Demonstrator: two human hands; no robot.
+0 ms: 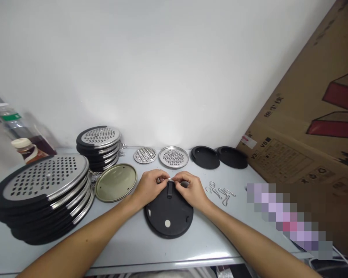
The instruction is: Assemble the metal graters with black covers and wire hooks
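Note:
A round black disc (174, 212) lies flat on the table in front of me, with a pale dot and a short black strap (169, 190) at its far edge. My left hand (154, 187) and my right hand (191, 189) meet at that edge, fingertips pinched around a small shiny metal piece (170, 179) at the strap's end. Its shape is mostly hidden by the fingers. Right of my right hand lie several loose metal snap clips (220, 191). Left of my left hand is an olive-coloured round plate (116, 182) with small holes.
Stacks of black-rimmed round graters (46, 177) and more graters (100, 137) stand at the left. Along the wall lie two metal grater discs (174, 157) and two black round covers (205, 157). Bottles (26, 148) stand far left; a cardboard box (301, 150) leans at the right.

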